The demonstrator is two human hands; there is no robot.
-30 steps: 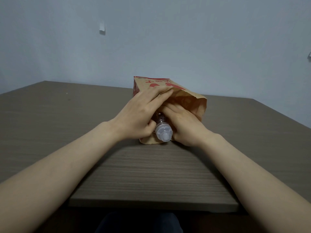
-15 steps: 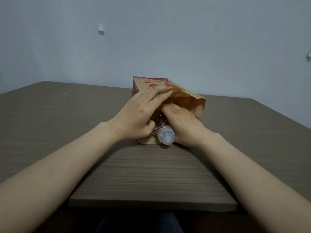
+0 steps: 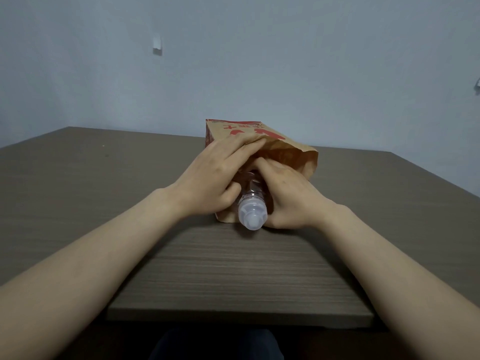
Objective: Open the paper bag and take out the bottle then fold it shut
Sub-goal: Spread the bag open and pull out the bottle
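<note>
Both hands at bag (bottle protruding)

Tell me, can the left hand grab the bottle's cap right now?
Probably yes. The white cap pokes out of the paper bag's mouth, uncovered, right beside the left hand. But that hand is pressing the bag's top down, so it would need to let go first.

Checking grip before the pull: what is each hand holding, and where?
Right hand grips the bottle near its neck; left hand presses the paper bag top.
</note>
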